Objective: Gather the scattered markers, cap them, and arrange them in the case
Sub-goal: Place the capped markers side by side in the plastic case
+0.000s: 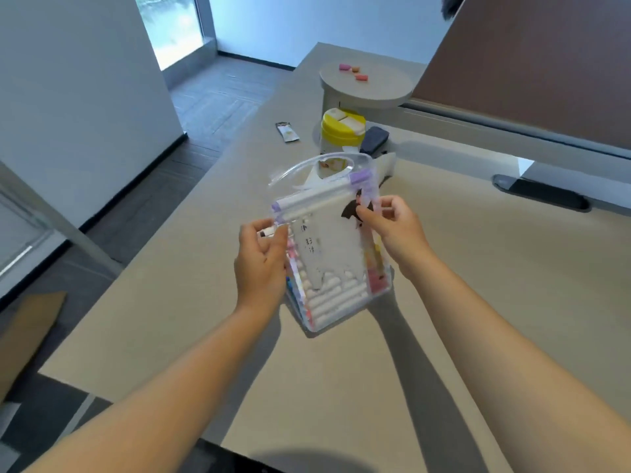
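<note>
You are holding the case (336, 247) up over the table (478, 302) with both hands. It is a clear plastic case, and it is standing tall, with its long side running up and away from you. Its clear handle (307, 167) is pointing at the far end of the table, and its bottom is pointing back at you. The case is leaning a little to the left.

Your left hand (261, 264) is gripping the left edge of the case, with the fingers curling round it. Your right hand (397, 230) is pinching the right edge near the top, thumb and fingers closing on the plastic.

The markers (336, 295) are lying inside the case in a stack, white bodies going side to side, with colored caps showing down both edges. One marker with purple caps (319, 196) is sitting across the top of the stack, tilting up to the right.

The table is tan and smooth. Behind the case, a jar with a yellow lid (342, 128) is standing on it, with a small packet (287, 132) lying to its left. Farther back, three little caps (355, 71) are resting on a round stand (367, 85). A brown screen (546, 63) is rising on the right. The floor (211, 104) is gray, with white walls and a window (170, 25) at the back.
</note>
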The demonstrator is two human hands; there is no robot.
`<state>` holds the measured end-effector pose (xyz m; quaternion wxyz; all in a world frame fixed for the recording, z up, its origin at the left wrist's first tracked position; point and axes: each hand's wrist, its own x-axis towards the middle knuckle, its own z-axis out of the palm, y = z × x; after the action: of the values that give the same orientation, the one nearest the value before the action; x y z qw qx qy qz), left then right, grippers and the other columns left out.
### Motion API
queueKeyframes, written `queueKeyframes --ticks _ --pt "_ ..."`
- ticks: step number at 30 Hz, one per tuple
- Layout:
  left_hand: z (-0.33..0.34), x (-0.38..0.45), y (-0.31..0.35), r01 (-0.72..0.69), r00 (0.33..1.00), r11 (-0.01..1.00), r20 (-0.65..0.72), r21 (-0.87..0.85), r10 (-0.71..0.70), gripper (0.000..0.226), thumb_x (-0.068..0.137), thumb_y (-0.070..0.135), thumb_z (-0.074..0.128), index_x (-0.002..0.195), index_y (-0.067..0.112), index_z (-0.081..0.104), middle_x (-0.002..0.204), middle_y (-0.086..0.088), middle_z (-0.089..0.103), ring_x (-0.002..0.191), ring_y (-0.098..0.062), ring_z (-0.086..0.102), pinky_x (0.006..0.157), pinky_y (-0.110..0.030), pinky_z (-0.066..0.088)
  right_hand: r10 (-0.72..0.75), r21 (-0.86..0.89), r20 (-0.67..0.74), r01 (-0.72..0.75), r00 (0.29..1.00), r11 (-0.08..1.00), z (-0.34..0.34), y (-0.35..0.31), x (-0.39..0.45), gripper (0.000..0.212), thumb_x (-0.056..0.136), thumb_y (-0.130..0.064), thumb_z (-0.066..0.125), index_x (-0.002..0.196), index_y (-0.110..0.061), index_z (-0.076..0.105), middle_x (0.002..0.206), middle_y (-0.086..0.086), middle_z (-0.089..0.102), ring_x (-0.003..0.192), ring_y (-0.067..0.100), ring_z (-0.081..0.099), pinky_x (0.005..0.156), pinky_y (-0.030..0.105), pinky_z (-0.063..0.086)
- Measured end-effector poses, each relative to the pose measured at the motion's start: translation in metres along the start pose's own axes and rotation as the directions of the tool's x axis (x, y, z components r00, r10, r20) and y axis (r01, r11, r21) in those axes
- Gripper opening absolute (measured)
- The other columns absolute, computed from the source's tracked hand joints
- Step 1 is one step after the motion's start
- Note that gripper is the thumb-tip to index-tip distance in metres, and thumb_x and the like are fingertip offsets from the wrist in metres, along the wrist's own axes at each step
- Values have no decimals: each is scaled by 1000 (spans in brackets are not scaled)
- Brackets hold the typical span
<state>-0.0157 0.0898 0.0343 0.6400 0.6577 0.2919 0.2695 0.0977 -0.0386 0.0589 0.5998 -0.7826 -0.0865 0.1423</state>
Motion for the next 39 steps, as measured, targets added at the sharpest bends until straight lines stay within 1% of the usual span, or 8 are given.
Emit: queueKeyframes --ticks 5,9,17,20,24,30,34,39 --pt "-30 39 -13 120 991 991 -64 59 -116 25 90 20 55 109 16 39 68 0 55 62 -17 54 75 -45 50 63 -114 -77 -72 995 991 48 17 10 30 76 -26 70 66 -19 43 68 -5 48 66 13 45 64 27 38" --pt "-44 58 -27 183 982 962 -81 205 -170 47 88 19 59 128 8 35 73 6 51 70 -11 54 72 -32 46 105 -238 -114 -130 988 963 71 32 18 35 73 -29 72 61 -18 41 81 5 53 73 19 47 58 28 35" --pt "-54 84 -49 295 933 738 -17 606 -359 56 85 36 59 129 3 46 134 -16 38 124 -31 41 103 -34 33 210 -363 -71 -221 975 905 83 54 37 33 74 -31 72 83 -12 47 97 7 52 81 18 47 55 23 33" --pt "-49 85 -50 282 933 722 -5 631 -360 46 85 39 57 117 7 55 128 -13 39 121 -29 42 101 -34 34 240 -359 -3 -225 971 906 88 51 46 47 76 -33 70 110 -9 49 110 6 53 90 17 49 68 26 37" --pt "-38 86 -53 326 926 700 -66 636 -372 40 81 46 60 104 13 57 117 -8 46 109 -26 49 98 -39 41 254 -462 51 -203 966 863 92 49 55 44 72 -41 69 97 -9 51 113 12 55 93 22 55 72 32 45" --pt "-38 84 -41 468 882 879 -110 96 -458 40 80 28 68 102 3 46 89 -12 56 66 -22 53 66 -32 46 220 -159 172 -193 960 968 88 29 49 50 75 -20 73 113 -7 43 105 6 53 86 15 54 67 23 46" --pt "-56 69 -12 343 937 939 -63 -8 -343 45 82 12 66 113 16 33 97 -9 58 68 -14 56 54 -24 48 16 -69 338 8 941 998 80 4 42 75 76 -9 72 136 -15 28 111 3 53 93 16 58 81 26 50" --pt "-80 48 23 85 993 978 67 188 -100 61 82 -2 62 122 26 26 94 -10 58 65 -6 61 56 -11 51 -124 -177 568 268 814 947 73 -28 31 80 75 -13 72 138 -33 27 103 -5 57 90 20 63 84 31 52"
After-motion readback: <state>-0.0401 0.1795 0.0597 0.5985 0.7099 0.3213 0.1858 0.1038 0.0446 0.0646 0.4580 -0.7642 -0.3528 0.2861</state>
